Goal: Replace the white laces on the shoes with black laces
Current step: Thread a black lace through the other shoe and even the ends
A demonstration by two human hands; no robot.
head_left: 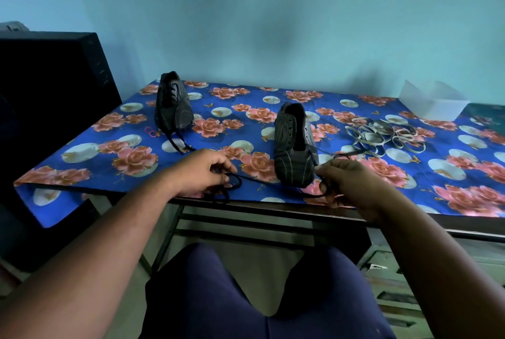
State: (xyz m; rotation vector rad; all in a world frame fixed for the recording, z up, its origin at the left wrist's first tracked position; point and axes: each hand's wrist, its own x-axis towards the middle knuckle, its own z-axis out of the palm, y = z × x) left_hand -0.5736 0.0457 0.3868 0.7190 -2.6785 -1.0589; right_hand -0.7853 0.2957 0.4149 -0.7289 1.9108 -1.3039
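Two black striped shoes stand on the floral table. The far-left shoe (173, 102) carries a black lace whose ends trail onto the cloth. The nearer shoe (295, 144) stands toe toward me with its eyelets bare. A black lace (254, 178) runs in front of its toe between my hands. My left hand (203, 172) grips looped lace near the table's front edge. My right hand (352, 184) pinches the other end just right of the toe. The white laces (382, 136) lie in a loose heap to the right.
The table (82, 153) has a blue cloth with pink roses. A clear plastic container (433, 101) stands at the back right. A black box-like object (52, 98) rises at the left. Metal drawers (396, 284) sit below right, and my knees are under the front edge.
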